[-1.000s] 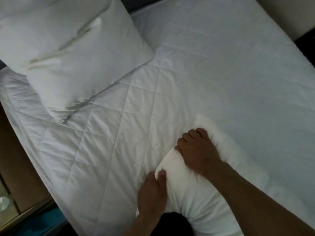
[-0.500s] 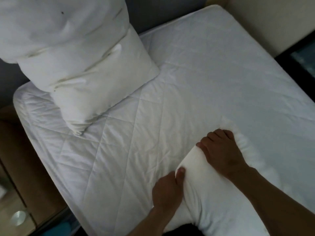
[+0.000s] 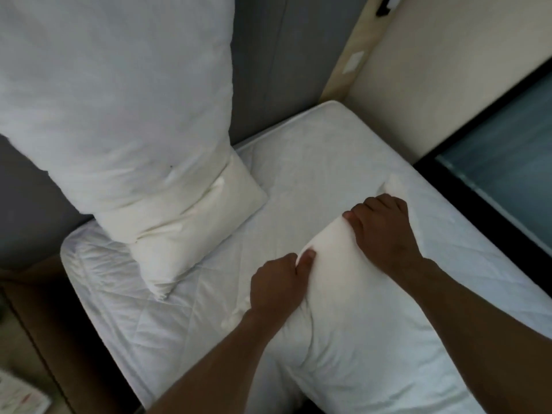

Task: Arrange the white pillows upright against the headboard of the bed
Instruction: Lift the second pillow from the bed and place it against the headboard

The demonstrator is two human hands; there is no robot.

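I hold a white pillow (image 3: 358, 339) over the near right part of the bed (image 3: 313, 162). My left hand (image 3: 276, 283) pinches its left edge, thumb on top. My right hand (image 3: 383, 231) grips its far top edge, fingers curled over. At the left, a large white pillow (image 3: 113, 100) stands upright against the dark grey headboard (image 3: 268, 64). A smaller white pillow (image 3: 194, 228) lies under it, its corner pointing toward me.
The quilted white mattress pad covers the bed. A cream wall (image 3: 448, 70) runs along the right, with a dark-framed window (image 3: 501, 162) beside the bed. A brown nightstand (image 3: 35, 324) stands at the left, papers (image 3: 21, 395) on it.
The pillow in my hands has risen and moved toward the headboard, both hands keeping their grip. My view has tilted up, bringing the headboard, wall and window into sight.
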